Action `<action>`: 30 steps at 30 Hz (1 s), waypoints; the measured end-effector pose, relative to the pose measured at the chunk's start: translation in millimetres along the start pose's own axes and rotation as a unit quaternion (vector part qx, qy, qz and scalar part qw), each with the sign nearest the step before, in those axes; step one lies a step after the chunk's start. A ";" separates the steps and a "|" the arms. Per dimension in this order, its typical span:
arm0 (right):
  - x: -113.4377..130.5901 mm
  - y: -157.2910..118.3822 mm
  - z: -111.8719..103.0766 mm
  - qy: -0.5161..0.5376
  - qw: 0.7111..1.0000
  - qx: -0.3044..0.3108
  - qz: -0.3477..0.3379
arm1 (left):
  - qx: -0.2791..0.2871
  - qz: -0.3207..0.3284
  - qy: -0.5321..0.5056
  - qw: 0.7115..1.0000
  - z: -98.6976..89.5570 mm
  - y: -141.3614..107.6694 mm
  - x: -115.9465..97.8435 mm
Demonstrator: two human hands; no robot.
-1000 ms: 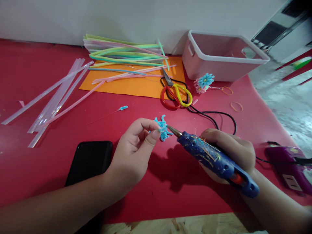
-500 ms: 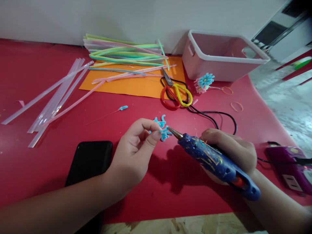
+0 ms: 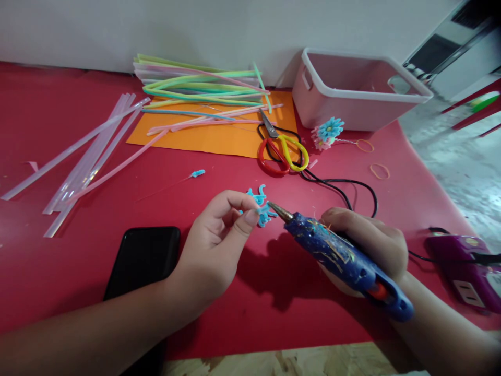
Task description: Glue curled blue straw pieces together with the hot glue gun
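Status: mid-gluing, by our read. Done: one blue-and-pink fuzzy flower (image 3: 331, 127) on a twisted stem lies made up beside the pale pink plastic basket (image 3: 344, 112). A thin wire with a blue fuzzy tip (image 3: 198, 173) lies apart on the glossy red surface (image 3: 293, 324); it carries no petals. Left: a small heap of curled light-blue fuzzy pieces (image 3: 263, 221) sits loose just beyond our left fingertips, none visibly joined to the wire. Whether any glue is on the piece in hand, we can't tell.

Pose: our left hand (image 3: 217, 245) comes in from lower left, thumb and index finger pinching a small light-blue fuzzy strip (image 3: 261, 210) above the heap, other fingers curled under. Our right hand (image 3: 371, 243) comes in from lower right, fingers wrapped round the blue, glue-crusted hot-glue gun (image 3: 332, 245), its metal nozzle angled up-left at the strip. Nozzle tip is right by the strip; contact unclear. Trigger hidden, so no read on squeeze.

Red-and-yellow-handled metal scissors (image 3: 272, 134) lie unheld, blades on the flat orange sheet (image 3: 188, 144). Black phone (image 3: 143, 256) is partly under our left forearm.
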State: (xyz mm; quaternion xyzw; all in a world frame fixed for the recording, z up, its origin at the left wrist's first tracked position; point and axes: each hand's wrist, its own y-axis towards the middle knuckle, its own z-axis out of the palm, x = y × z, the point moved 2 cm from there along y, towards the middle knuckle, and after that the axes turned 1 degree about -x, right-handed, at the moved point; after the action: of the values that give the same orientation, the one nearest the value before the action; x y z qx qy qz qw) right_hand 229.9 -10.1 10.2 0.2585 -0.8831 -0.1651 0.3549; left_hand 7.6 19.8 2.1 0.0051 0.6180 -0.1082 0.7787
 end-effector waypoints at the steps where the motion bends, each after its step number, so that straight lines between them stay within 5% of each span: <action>1: 0.7 0.4 0.4 -0.001 1.000 0.004 -0.004 | 0.005 -0.005 -0.004 1.000 0.0 -0.1 0.6; 8: 1.5 1.9 2.0 -0.033 0.998 -0.039 -0.025 | 0.064 -0.053 -0.060 0.995 1.1 -0.7 5.9; 20: -2.8 0.2 5.2 -0.041 0.999 -0.003 -0.022 | 0.046 -0.078 -0.067 0.994 -2.1 -0.6 7.8; 30: 2.0 6.5 2.5 -0.051 0.998 0.001 -0.046 | 0.032 -0.028 -0.037 0.998 -0.4 -3.9 0.0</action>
State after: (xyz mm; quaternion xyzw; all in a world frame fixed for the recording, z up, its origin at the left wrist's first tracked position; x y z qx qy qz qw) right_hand 224.6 -5.7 12.6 0.2908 -0.8871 -0.1937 0.3016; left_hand 6.5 16.0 2.5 0.0084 0.5846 -0.1502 0.7973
